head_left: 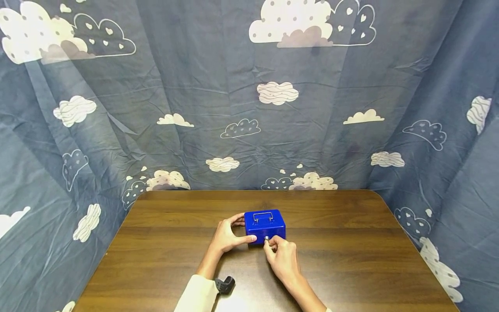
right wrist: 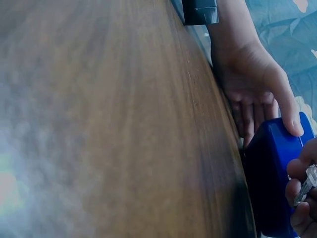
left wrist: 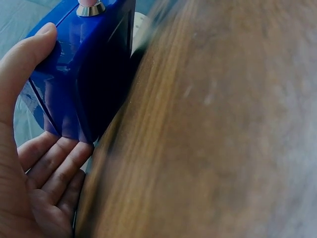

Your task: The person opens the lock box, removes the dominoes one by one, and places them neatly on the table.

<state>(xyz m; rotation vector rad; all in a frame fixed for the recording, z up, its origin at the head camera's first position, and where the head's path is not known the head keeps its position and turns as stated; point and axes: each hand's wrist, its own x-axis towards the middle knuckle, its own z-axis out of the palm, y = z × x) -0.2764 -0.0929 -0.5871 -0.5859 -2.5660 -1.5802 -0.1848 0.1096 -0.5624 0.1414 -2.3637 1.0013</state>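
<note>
A small blue metal cash box (head_left: 255,226) with a folding handle (head_left: 263,213) on its closed lid sits on the table. My left hand (head_left: 227,236) grips its left side, thumb on the front face and fingers along the side wall. On the front is a round silver lock (left wrist: 91,10). My right hand (head_left: 284,258) is at this lock, its thumb and fingers pinching a key. Small silver keys (right wrist: 305,187) show between those fingers in the right wrist view; the part at the lock is hidden by the fingertips.
The brown wooden table (head_left: 343,251) extends around the box on all sides. A grey-blue curtain (head_left: 218,95) with cloud prints hangs behind it and at both sides. A black strap mount (head_left: 225,285) sits on the left wrist, over a pale sleeve (head_left: 198,294).
</note>
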